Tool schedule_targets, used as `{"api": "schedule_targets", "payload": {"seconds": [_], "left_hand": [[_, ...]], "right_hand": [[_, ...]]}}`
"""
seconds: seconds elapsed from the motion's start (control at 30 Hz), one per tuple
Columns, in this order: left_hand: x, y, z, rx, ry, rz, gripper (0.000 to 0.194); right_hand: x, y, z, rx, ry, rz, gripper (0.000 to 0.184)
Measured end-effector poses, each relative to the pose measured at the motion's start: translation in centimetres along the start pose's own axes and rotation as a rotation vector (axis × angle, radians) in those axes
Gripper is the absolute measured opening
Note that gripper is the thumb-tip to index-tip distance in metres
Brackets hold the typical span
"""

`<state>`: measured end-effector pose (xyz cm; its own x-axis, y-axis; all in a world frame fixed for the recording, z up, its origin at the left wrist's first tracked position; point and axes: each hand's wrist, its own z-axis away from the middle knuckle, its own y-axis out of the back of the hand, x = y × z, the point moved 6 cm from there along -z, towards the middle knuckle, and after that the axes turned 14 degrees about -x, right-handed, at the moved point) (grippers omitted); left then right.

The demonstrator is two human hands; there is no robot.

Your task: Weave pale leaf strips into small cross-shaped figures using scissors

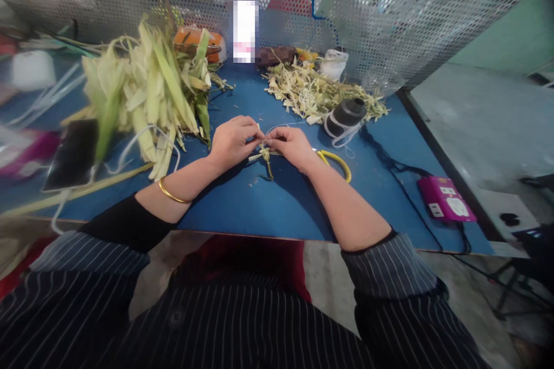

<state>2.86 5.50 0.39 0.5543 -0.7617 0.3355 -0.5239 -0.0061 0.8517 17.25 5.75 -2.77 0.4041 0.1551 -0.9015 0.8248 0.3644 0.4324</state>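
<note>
My left hand [236, 138] and my right hand [292, 147] meet fingertip to fingertip above the blue table. Both are closed in a pinch. Just below the fingertips hangs a small knotted corn husk piece [265, 154], pale green with thin strips sticking out sideways and one pointing down. Fine white thread [285, 124] runs from the pinched fingers off to the right. The fingers partly hide the top of the piece and where the thread meets it. Beside my right wrist lie yellow-handled scissors [346, 166], their blades mostly covered by the hand.
A heap of corn husks [142, 81] fills the left, near a dark phone [73, 153] with a white cable. Husk scraps [311, 92] lie at the back right. A black thread spool [345, 117] and a purple packet [446, 199] are to the right. Behind stands a perforated metal screen [372, 29].
</note>
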Motion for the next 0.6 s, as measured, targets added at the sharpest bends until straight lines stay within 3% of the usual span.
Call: {"api": "schedule_targets", "payload": {"seconds": [0.4,0.6], "left_hand": [[0.7,0.4,-0.2,-0.043,-0.067,-0.113,0.024],[1.0,-0.5,-0.6,-0.218,-0.128,-0.188,0.023]], "right_hand": [[1.1,0.8,-0.4,0.088,-0.02,0.15,0.006],[2.3,2.6,-0.3,0.313,-0.124,0.168,0.007]]}}
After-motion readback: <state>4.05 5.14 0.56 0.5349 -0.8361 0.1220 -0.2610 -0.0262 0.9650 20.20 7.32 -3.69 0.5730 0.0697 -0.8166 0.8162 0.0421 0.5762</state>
